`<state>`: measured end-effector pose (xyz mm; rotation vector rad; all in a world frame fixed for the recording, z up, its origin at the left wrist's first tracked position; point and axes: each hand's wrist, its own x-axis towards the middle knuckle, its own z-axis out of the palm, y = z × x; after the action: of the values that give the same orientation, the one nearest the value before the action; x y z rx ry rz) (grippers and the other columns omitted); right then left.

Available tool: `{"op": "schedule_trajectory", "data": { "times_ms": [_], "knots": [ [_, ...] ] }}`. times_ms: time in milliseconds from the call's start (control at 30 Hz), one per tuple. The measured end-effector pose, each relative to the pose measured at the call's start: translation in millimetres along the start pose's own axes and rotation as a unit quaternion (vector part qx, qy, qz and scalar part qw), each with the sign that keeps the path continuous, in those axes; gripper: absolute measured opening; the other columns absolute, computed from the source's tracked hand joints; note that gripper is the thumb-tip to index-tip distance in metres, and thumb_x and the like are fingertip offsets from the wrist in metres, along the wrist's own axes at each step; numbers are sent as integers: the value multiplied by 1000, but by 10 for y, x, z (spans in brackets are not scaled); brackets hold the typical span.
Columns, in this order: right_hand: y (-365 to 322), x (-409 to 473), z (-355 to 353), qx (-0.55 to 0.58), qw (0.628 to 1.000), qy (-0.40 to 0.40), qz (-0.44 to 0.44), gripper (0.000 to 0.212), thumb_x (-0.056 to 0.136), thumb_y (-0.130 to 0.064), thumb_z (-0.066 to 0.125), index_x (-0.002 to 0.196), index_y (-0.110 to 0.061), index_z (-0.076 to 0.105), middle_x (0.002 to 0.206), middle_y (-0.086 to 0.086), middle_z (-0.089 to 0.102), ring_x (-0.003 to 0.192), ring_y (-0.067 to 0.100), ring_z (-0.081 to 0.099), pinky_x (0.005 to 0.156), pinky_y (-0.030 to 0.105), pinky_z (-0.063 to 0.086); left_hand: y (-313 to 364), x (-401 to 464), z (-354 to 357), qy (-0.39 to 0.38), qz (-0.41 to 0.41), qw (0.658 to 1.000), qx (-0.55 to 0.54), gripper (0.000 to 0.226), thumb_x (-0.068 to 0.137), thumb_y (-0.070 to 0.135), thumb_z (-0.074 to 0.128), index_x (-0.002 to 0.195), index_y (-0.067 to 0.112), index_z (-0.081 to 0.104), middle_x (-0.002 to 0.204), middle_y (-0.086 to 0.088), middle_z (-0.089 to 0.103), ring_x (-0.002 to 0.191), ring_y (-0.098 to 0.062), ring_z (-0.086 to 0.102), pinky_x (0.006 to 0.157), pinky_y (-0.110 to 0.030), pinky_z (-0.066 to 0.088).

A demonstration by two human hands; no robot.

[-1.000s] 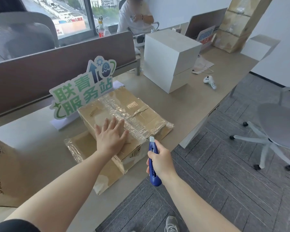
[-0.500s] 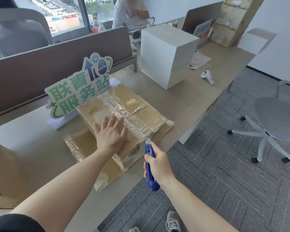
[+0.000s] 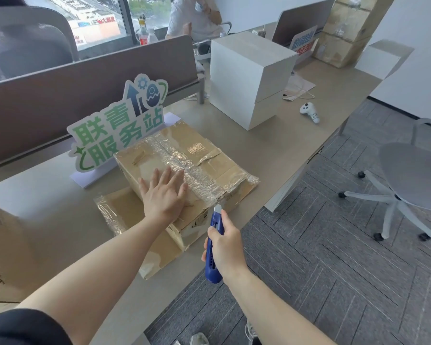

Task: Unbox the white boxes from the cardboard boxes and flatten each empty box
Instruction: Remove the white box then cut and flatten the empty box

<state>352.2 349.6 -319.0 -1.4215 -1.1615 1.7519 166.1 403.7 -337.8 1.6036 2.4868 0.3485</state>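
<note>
At desk edge, taped cardboard box [image 3: 184, 170], stiff w/ slick film, sits under flat left hand [image 3: 165, 195]; right hand [image 3: 225, 245] grips blue cutter [image 3: 213, 247] — prob. best held from top.

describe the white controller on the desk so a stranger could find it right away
Start at the stacked white boxes on the long desk. Just right of them, near the desk's front edge, lies the small white controller. It is rounded, with a dark button, unlike its square neighbours.
</note>
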Motion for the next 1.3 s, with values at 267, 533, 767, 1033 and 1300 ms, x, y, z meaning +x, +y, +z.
{"op": "schedule_trajectory", "data": {
  "times_ms": [267, 533, 767, 1033, 1300],
  "knots": [
    [11, -114, -1, -24, 999, -31, -1, 59, 100, -5, 48, 151, -30, 33, 68, 13, 52, 47, 18, 48, 47, 31, 48, -5, -11, -14, -7, 0, 1000, -7, 53, 99, 58, 15, 149, 46, 29, 163, 8, 17, 152, -22, 2, 118, -55, -8],
    [-416, -16, -449, -25, 998, -22, -59, 55, 98, -6, 49, 147, -31, 42, 69, 12, 58, 53, 23, 51, 50, 33, 49, 9, 11, -149, -25, 5, 999, -24, 53, 100, 57, 21, 151, 44, 24, 163, 4, 18, 150, -24, 10, 120, -54, -2],
    [-1028, 953, -960, -128, 988, 58, -63, 27, 94, -7, 49, 120, -14, 53, 76, 16, 61, 52, 24, 55, 50, 35, 52, 113, 272, -205, -38, 10, 999, -1, 50, 97, 61, 29, 145, 49, 33, 164, 4, 9, 151, -23, 5, 118, -61, -4],
    [-1249, 2694, -1440, -412, 910, 1, -37, 16, 89, -20, 60, 82, -11, 48, 74, 8, 54, 63, 24, 51, 63, 33, 41, 62, 759, -261, 8, -174, 985, -14, 58, 92, 69, 33, 146, 47, 31, 164, 1, 8, 151, -27, 2, 116, -64, 3],
    [-1246, 3974, -1436, -539, 839, -76, -18, 9, 94, -16, 53, 93, -7, 55, 89, 11, 62, 79, 29, 57, 59, 31, 38, 209, 947, -194, -9, -341, 939, -30, 79, 80, 78, 44, 149, 49, 20, 164, 7, -10, 150, -25, -13, 109, -72, 5]
  ]
}}
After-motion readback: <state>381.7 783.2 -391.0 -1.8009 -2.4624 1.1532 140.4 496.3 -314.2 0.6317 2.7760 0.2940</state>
